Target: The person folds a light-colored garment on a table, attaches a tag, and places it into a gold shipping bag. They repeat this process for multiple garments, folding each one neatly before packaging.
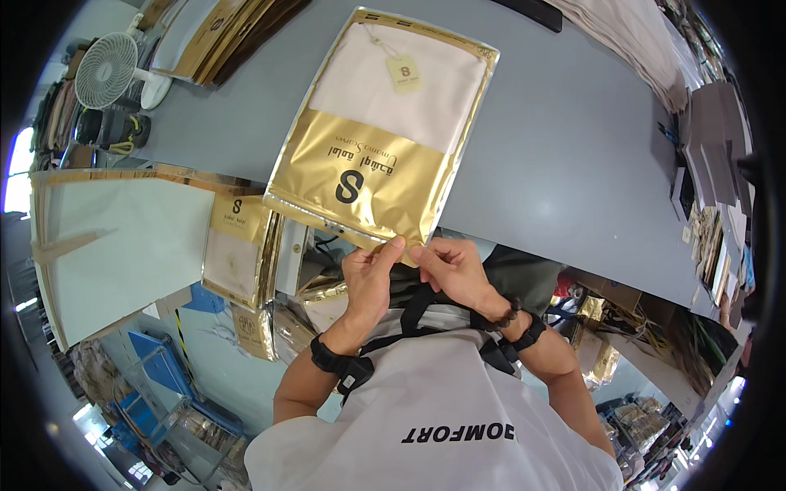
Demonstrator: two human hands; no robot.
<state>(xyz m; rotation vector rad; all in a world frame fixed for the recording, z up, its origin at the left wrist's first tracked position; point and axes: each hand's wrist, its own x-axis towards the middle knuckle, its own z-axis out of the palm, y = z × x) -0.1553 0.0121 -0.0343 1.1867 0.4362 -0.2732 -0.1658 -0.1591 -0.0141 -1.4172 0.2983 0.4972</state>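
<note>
A gold plastic pouch (377, 166) with a clear upper window lies partly on the grey table (552, 159), its near end overhanging the edge. Behind the window are folded pale fabric (350, 73) and a cream hang tag (403, 73) on a string. My left hand (368, 279) pinches the pouch's near edge between thumb and fingers. Close beside it, my right hand (457, 267) grips the same edge near the corner. Both thumbs rest on top of the gold film; the fingertips beneath are partly hidden.
Left of me, similar gold pouches (236, 245) stand in a stack beside a white board (129, 245). A white fan (107, 70) and a pile of gold packaging (215, 37) occupy the far left. Pale cloth (626, 43) and grey card pieces (715, 141) lie at the right.
</note>
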